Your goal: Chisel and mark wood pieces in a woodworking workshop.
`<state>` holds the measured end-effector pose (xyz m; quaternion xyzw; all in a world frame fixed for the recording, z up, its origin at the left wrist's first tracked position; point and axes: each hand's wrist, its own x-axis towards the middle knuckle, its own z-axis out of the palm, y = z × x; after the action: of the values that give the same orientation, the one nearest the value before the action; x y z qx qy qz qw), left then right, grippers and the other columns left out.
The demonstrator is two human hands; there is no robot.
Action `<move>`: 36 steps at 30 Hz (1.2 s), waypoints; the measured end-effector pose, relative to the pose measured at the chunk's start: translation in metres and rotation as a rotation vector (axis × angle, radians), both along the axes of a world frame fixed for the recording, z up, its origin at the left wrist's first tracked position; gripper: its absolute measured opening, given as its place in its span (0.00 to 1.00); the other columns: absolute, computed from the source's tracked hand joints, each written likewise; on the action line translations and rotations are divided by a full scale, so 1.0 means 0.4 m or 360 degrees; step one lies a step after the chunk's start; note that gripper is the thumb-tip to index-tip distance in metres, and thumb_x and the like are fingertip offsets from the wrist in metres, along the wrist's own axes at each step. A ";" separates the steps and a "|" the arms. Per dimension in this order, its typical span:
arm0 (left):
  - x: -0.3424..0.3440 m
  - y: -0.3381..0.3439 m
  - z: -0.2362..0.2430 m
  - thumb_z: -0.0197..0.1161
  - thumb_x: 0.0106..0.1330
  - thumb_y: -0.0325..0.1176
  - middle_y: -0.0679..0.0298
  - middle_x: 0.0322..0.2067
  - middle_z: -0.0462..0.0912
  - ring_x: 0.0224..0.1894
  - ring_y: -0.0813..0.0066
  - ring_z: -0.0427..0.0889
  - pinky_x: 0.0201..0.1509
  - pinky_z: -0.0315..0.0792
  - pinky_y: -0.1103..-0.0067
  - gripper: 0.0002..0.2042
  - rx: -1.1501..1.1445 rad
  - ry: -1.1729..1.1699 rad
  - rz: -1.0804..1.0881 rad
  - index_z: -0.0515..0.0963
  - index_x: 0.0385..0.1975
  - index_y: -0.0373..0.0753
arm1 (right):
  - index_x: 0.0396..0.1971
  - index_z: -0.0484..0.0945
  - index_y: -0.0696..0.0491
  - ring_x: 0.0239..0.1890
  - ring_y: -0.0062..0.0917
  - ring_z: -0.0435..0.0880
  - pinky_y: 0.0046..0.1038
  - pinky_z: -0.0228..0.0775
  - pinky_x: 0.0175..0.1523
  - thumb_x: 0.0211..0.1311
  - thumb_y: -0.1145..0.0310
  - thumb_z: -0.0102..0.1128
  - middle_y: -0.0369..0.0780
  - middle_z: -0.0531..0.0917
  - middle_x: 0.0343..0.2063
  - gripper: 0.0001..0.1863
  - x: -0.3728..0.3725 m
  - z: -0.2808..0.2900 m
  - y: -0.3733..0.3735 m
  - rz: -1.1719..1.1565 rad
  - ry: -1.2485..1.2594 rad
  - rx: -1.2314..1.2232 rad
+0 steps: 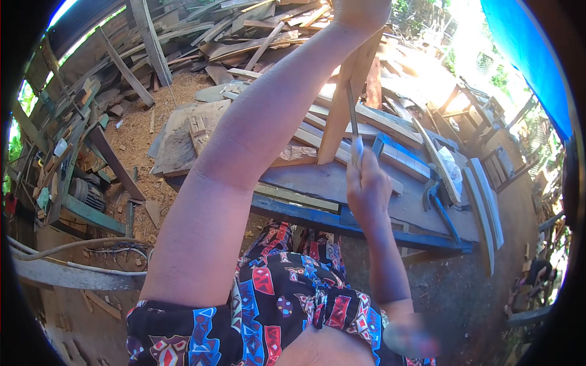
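Observation:
A long wooden board [336,125] stands tilted on end on the blue-edged workbench [293,183]. At its upper end, my left hand [361,11] holds it; the fingers are hidden and cut off by the top of the head view. My right hand [370,183] is wrapped round the pale handle of a slim hand tool that looks like a chisel [353,113]. Its narrow metal blade points up and lies along the board's right side; whether its tip touches the wood I cannot tell.
Loose wooden strips [400,161] lie across the bench beyond my right hand. A blue metal clamp [441,210] sits at its right, beside long pale slats [485,204]. Scrap wood [244,46] is heaped behind, sawdust [174,100] covers the ground, and a motor [85,194] stands left.

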<state>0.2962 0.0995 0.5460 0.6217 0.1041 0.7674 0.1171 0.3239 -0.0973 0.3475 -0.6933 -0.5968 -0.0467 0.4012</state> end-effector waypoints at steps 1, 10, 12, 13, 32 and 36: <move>-0.001 0.007 0.000 0.52 0.72 0.45 0.50 0.20 0.75 0.24 0.57 0.75 0.29 0.67 0.67 0.20 0.0003 -0.0003 0.0001 0.72 0.27 0.32 | 0.34 0.72 0.56 0.25 0.48 0.82 0.46 0.72 0.31 0.60 0.68 0.53 0.49 0.81 0.20 0.07 -0.008 -0.008 -0.019 0.0001 0.0039 0.0031; -0.058 0.002 0.001 0.50 0.73 0.47 0.61 0.16 0.67 0.21 0.71 0.67 0.27 0.64 0.69 0.22 -0.0259 0.0134 -0.0352 0.71 0.25 0.32 | 0.32 0.72 0.57 0.24 0.48 0.81 0.47 0.70 0.30 0.61 0.68 0.51 0.51 0.80 0.19 0.07 0.009 0.024 0.046 0.0055 -0.0033 -0.0049; -0.026 -0.041 0.001 0.50 0.73 0.47 0.60 0.16 0.67 0.21 0.70 0.67 0.27 0.64 0.69 0.22 -0.0098 0.0099 -0.0317 0.71 0.26 0.32 | 0.31 0.72 0.57 0.24 0.49 0.81 0.47 0.70 0.30 0.61 0.68 0.51 0.51 0.80 0.19 0.08 0.021 0.079 0.125 0.0002 -0.0036 -0.0006; -0.006 -0.051 -0.001 0.50 0.73 0.47 0.59 0.16 0.68 0.21 0.68 0.68 0.27 0.64 0.68 0.22 0.0068 0.0039 -0.0260 0.71 0.26 0.32 | 0.30 0.72 0.58 0.24 0.49 0.81 0.47 0.70 0.30 0.62 0.68 0.50 0.52 0.80 0.19 0.08 0.023 0.096 0.145 -0.0028 -0.0064 0.0039; -0.010 0.005 0.005 0.49 0.74 0.43 0.61 0.14 0.66 0.19 0.70 0.68 0.24 0.61 0.70 0.21 0.0249 -0.0026 -0.0004 0.70 0.24 0.32 | 0.29 0.71 0.58 0.24 0.48 0.81 0.47 0.70 0.31 0.60 0.68 0.52 0.50 0.79 0.17 0.08 0.017 0.087 0.115 0.0015 -0.0056 0.0017; -0.041 0.042 -0.009 0.48 0.74 0.43 0.57 0.15 0.68 0.19 0.66 0.69 0.25 0.62 0.70 0.20 0.0078 0.0077 -0.0064 0.70 0.24 0.32 | 0.30 0.70 0.58 0.24 0.47 0.81 0.47 0.70 0.31 0.60 0.68 0.53 0.51 0.79 0.17 0.08 0.007 0.047 0.077 0.0038 -0.0101 0.0011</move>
<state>0.2800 0.1163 0.5424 0.6448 0.0756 0.7519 0.1146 0.3269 -0.0665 0.3664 -0.6830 -0.6172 -0.0659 0.3850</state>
